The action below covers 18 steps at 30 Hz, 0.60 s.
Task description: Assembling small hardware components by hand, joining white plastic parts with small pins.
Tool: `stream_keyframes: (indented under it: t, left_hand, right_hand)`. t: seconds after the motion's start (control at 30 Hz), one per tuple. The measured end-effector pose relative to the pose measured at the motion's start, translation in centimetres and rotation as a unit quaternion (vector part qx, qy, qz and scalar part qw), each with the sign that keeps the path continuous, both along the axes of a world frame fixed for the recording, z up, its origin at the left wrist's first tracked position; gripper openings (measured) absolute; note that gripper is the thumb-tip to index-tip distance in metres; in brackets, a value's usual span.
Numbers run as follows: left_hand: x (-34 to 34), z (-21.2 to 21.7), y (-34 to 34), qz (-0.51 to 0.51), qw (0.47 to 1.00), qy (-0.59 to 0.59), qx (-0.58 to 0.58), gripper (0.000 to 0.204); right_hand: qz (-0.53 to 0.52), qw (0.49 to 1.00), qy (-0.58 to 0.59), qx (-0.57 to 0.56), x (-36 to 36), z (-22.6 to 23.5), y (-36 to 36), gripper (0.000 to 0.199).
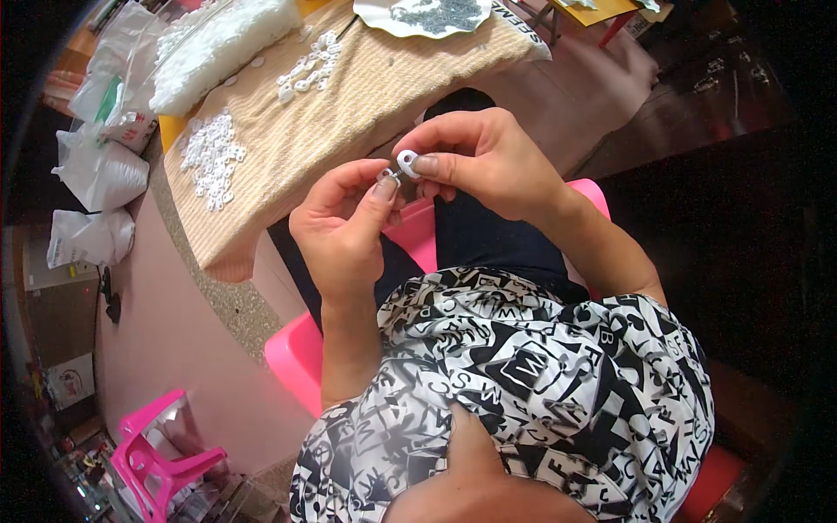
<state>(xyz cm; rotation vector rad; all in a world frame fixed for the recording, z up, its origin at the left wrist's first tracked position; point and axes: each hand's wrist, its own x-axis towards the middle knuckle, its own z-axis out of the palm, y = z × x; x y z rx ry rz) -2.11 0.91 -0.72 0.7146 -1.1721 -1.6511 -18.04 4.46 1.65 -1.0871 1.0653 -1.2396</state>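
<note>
Both hands meet above my lap, just off the near edge of the cloth-covered table. Thumb and fingers of my right hand (493, 166) pinch a small white plastic piece with a round hole (406, 160). My left hand (344, 222) pinches a smaller white plastic piece (389, 177), mostly covered by the thumb. Between the two pieces shows a thin grey metal bit; whether it is a screw or a pin I cannot make out. The pieces are held close together.
On the striped beige cloth (349, 122) lie a pile of small white parts (212, 157) and a looser group of white parts (311, 66). Behind them are a long heap of white pieces (222, 54) and a white plate (370, 13) of small grey metal bits. A pink stool (157, 453) stands lower left.
</note>
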Motion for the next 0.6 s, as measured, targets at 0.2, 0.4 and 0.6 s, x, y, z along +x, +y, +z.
stream_keyframes:
  t: [0.2, 0.4, 0.6]
  left_hand:
    - [0.0, 0.0, 0.2, 0.015, 0.998, -0.04, -0.043, 0.018]
    - [-0.4, 0.1, 0.5, 0.017, 0.997, -0.034, -0.063, 0.013]
    - [-0.4, 0.5, 0.5, 0.0, 0.999, -0.015, -0.043, 0.013]
  right_hand:
    - [-0.017, 0.999, 0.047, -0.018, 0.2, 0.1, 0.2, 0.013]
    - [-0.018, 0.997, 0.067, -0.044, 0.5, 0.3, 0.5, 0.014]
    - [-0.024, 0.998, 0.046, -0.029, 0.3, 1.0, 0.5, 0.011]
